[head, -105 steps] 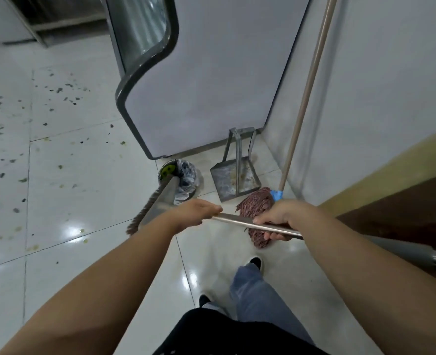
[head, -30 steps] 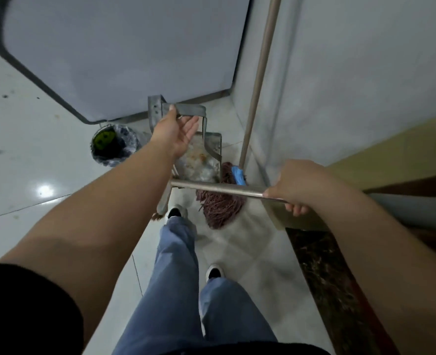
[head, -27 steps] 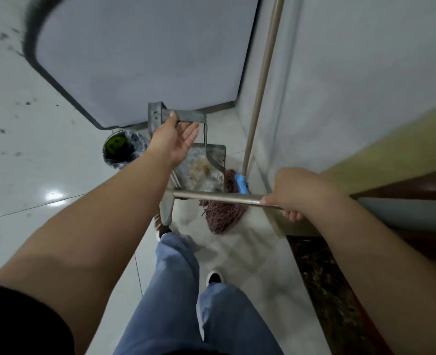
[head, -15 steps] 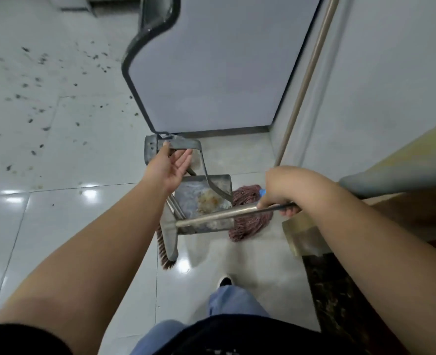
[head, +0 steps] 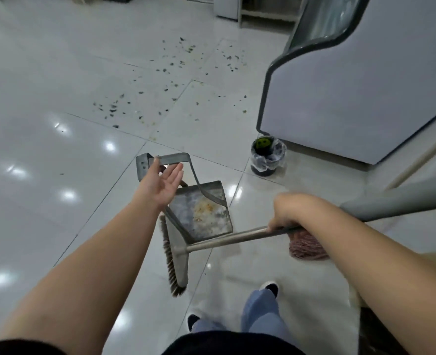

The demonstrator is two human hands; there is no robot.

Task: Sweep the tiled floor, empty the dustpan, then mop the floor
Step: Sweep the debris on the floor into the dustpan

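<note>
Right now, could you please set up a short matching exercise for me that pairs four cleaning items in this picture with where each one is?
Things:
1. grey metal dustpan
2. brown-bristled broom
3. reddish string mop head
4. small plastic-lined waste bin

Places:
A. on the floor, partly hidden behind the right forearm
B. hanging by its strap handle from the left hand
C. beside the corner of the white cabinet
D. its metal handle gripped by the right hand

Pairs: 1-B, 2-D, 3-A, 4-C
</note>
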